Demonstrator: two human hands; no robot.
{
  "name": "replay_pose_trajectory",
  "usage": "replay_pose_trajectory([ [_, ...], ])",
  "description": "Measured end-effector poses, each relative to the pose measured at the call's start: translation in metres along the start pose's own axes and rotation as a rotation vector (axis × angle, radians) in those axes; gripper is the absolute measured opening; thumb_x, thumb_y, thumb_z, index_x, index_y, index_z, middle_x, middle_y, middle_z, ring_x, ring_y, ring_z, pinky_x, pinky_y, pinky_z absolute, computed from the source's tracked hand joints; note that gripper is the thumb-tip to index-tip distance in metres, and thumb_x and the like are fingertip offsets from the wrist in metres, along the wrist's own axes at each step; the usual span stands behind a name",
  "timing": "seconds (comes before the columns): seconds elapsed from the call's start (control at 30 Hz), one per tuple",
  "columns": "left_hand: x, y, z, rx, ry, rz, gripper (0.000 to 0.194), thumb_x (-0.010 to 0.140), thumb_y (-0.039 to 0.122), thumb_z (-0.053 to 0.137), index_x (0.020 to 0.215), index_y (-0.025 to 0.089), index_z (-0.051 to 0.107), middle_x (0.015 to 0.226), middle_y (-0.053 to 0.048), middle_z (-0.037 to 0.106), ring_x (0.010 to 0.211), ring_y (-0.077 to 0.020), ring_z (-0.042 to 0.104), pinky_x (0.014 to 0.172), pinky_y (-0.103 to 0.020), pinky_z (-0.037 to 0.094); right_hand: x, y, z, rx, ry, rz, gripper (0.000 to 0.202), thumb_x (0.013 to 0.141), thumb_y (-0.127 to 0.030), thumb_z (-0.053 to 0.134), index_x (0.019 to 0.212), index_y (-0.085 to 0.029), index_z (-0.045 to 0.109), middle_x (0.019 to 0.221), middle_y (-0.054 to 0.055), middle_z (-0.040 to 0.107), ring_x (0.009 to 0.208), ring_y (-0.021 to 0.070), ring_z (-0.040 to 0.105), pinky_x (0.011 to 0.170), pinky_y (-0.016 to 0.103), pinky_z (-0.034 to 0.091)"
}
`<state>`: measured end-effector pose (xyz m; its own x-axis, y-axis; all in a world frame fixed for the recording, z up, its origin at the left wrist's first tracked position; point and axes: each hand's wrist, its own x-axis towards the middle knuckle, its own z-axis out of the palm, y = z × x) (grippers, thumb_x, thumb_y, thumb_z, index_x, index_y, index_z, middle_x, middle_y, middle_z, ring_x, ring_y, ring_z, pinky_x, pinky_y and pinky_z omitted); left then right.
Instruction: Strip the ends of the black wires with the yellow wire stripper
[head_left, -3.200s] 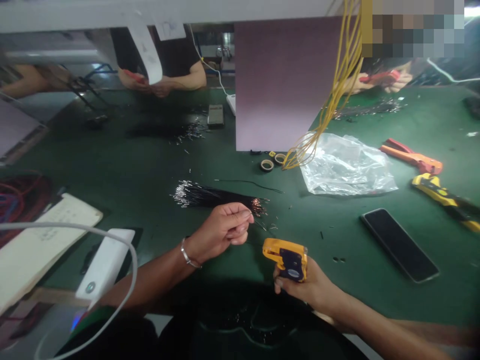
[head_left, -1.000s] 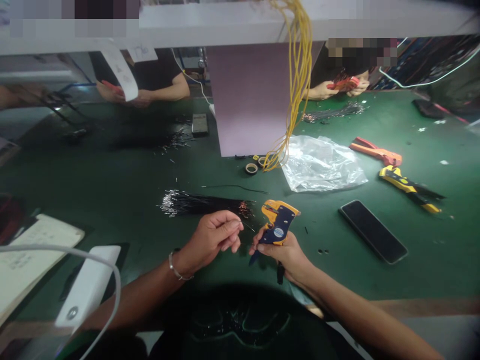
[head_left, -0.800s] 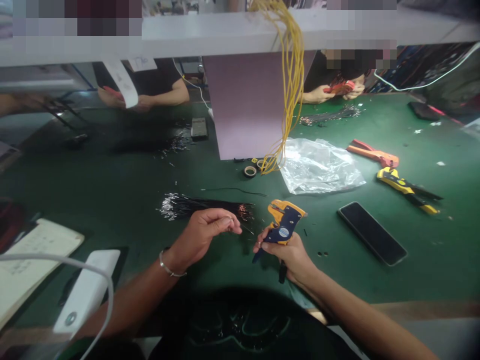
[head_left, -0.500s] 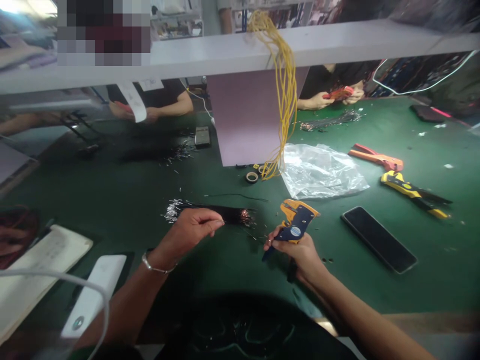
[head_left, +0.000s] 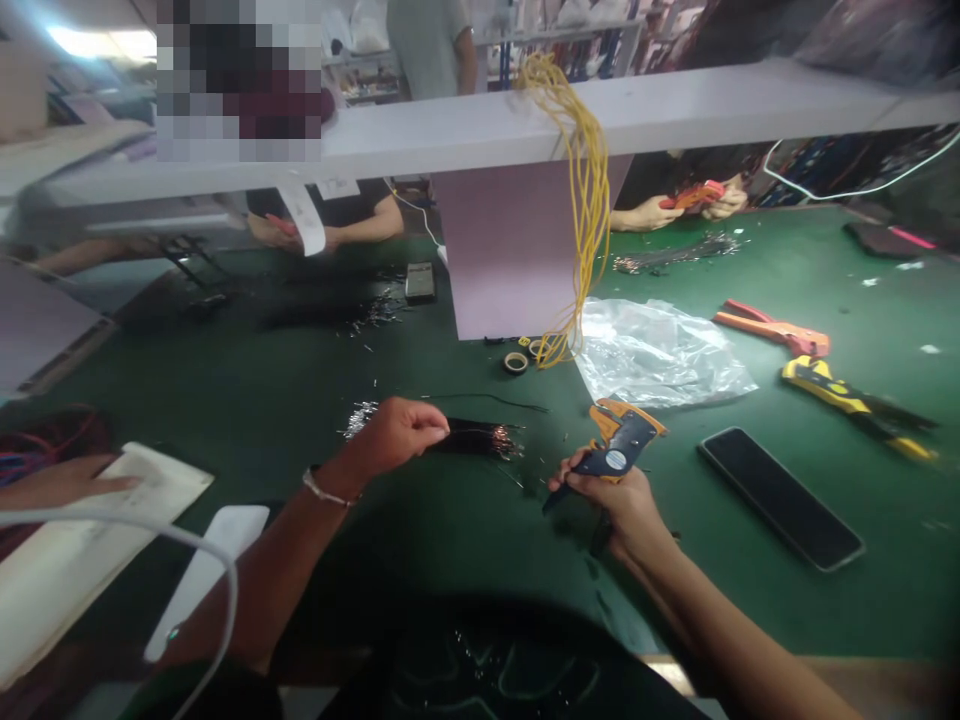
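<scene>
My left hand is closed in a pinch just above a bundle of black wires. A thin wire seems to be between its fingertips, though it barely shows. Bright metal ends stick out at the bundle's left side and copper-coloured ends at its right. My right hand is wrapped round the handles of a yellow and dark blue wire stripper, its head tilted up. A single black wire lies behind the bundle.
Right of me lie a phone, yellow-black pliers, orange-red pliers and a plastic bag. Yellow wires hang from the shelf. Another person's hand rests on a paper pad at left. Co-workers sit opposite.
The view has shifted, so most things appear further right and lower. My left hand has drawn slightly left over the bundle. At left, another person's hand has come onto the paper pad.
</scene>
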<state>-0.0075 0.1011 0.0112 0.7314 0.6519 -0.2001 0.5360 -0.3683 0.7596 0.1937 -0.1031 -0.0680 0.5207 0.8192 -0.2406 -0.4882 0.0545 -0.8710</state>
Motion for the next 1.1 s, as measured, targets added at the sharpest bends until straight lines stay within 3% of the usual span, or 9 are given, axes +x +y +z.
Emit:
replay_pose_trajectory([
  [0.27, 0.081, -0.018, 0.006, 0.025, 0.033, 0.083, 0.021, 0.072, 0.025, 0.062, 0.082, 0.011, 0.073, 0.059, -0.001, 0.064, 0.053, -0.0096, 0.051, 0.053, -0.021, 0.039, 0.005, 0.005, -0.003, 0.037, 0.016, 0.017, 0.018, 0.063, -0.016, 0.078, 0.075, -0.020, 0.066, 0.070, 0.001, 0.067, 0.066, 0.0214, 0.066, 0.067, 0.037, 0.053],
  [0.5, 0.121, -0.023, 0.027, 0.194, -0.024, 0.138, 0.023, 0.074, 0.027, 0.060, 0.084, 0.014, 0.075, 0.079, -0.005, 0.073, 0.068, -0.0140, 0.061, 0.065, -0.025, 0.044, 0.012, 0.007, -0.007, 0.069, 0.035, 0.067, 0.023, 0.059, -0.017, 0.079, 0.077, -0.017, 0.065, 0.070, 0.002, 0.069, 0.067, 0.0225, 0.068, 0.066, 0.036, 0.054],
  [0.77, 0.135, -0.039, 0.032, 0.475, -0.055, 0.194, 0.020, 0.072, 0.027, 0.060, 0.080, 0.022, 0.077, 0.088, -0.001, 0.071, 0.080, -0.0167, 0.060, 0.067, -0.026, 0.039, 0.016, 0.006, -0.010, 0.107, 0.038, 0.133, 0.023, 0.058, -0.015, 0.080, 0.076, -0.016, 0.067, 0.069, 0.002, 0.070, 0.065, 0.0221, 0.069, 0.065, 0.035, 0.055],
  [1.1, 0.133, -0.034, 0.034, 0.676, -0.075, 0.250, 0.020, 0.073, 0.021, 0.059, 0.081, 0.027, 0.076, 0.088, 0.000, 0.071, 0.088, -0.0179, 0.057, 0.071, -0.026, 0.039, 0.017, 0.004, -0.007, 0.128, 0.089, 0.170, 0.026, 0.054, -0.016, 0.082, 0.074, -0.015, 0.066, 0.067, 0.003, 0.070, 0.061, 0.0223, 0.070, 0.063, 0.035, 0.056],
])
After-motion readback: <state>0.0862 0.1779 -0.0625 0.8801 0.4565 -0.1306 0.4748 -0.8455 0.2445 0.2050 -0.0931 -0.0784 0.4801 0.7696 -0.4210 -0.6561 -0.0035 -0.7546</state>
